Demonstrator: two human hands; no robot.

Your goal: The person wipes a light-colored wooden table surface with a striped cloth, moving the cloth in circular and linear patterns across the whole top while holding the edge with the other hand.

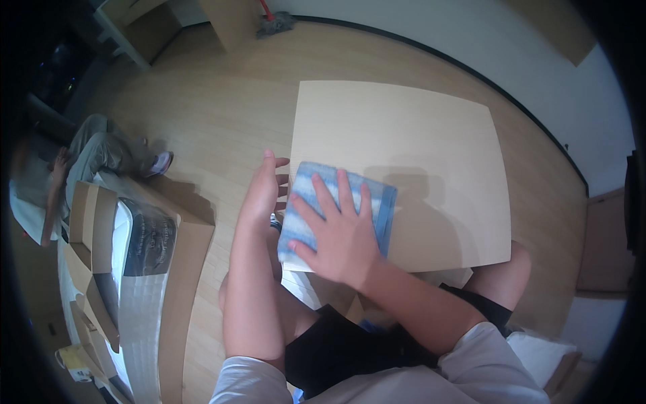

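A folded blue and white striped cloth (383, 217), which looks like a towel, lies on the left front part of a pale, flat-topped board or box (404, 126) before me. My right hand (338, 227) rests palm down on the cloth, fingers spread, covering much of it. At the board's left edge is my left hand (265, 187), with nothing in its palm that I can see. Its fingertips reach the edge and are partly hidden, so contact with the board cannot be told. What holds the board up is mostly hidden beneath it.
To my left stands a long open cardboard box (184, 252) with raised flaps and plastic-wrapped contents (151, 237). Another person (96, 151) sits beyond it. A mop (275, 24) lies by the far wall, near a wooden desk (217, 25). White padding (540, 353) is at lower right.
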